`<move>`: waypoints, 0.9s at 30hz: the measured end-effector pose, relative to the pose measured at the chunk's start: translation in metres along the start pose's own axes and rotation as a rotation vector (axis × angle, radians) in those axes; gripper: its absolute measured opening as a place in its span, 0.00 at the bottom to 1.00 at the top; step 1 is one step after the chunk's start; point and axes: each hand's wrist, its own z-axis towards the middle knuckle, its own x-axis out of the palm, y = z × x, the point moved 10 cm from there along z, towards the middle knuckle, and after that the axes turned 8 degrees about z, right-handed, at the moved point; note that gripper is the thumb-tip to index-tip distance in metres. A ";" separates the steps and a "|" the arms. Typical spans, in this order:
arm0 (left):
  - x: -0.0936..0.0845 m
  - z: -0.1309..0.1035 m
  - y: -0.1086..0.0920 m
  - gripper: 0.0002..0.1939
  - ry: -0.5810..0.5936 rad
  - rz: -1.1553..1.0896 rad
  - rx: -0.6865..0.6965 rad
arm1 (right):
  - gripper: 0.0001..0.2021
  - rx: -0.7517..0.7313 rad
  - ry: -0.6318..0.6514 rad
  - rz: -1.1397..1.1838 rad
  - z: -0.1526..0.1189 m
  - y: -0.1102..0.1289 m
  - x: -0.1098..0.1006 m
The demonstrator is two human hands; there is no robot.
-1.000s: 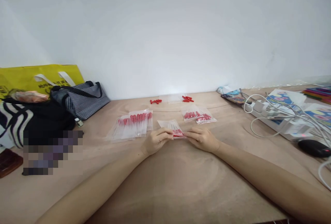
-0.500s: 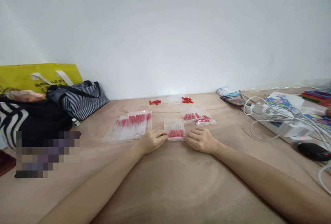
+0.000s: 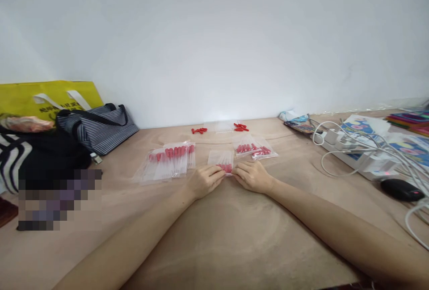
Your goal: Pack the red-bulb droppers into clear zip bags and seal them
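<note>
Between left hand (image 3: 206, 182), right hand (image 3: 253, 177): bag (image 3: 219, 157) lengthwise away, red ends (image 3: 225, 168) nearest.

Bare forearms, bare hands; one small dark mark

Left forearm (image 3: 144, 232) bare for the whole length in view; smooth surface; slim at the wrist, broader toward the elbow; one small dark spot (image 3: 183, 202) close to the wrist, like a mole. Right forearm (image 3: 330, 216) likewise bare and smooth; same taper, narrow wrist widening steadily toward the elbow. Left hand (image 3: 205, 182) ungloved; back of it rounded, fingers fairly slender; wrist bare. Right hand (image 3: 253, 176) ungloved too; similar build, compact, with slim fingers; wrist bare. Fingernails too small to make out; fine skin detail soft at this range; upper arms outside the view.
</note>
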 end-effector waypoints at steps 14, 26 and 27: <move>-0.005 0.003 0.000 0.07 -0.102 -0.025 -0.005 | 0.10 -0.241 0.006 -0.105 -0.002 0.020 -0.002; -0.012 0.008 -0.014 0.08 -0.168 0.103 0.091 | 0.08 0.005 -0.054 -0.037 0.006 0.006 -0.005; -0.011 0.008 -0.014 0.08 -0.166 0.106 0.094 | 0.08 -0.003 -0.058 -0.045 0.007 0.008 -0.005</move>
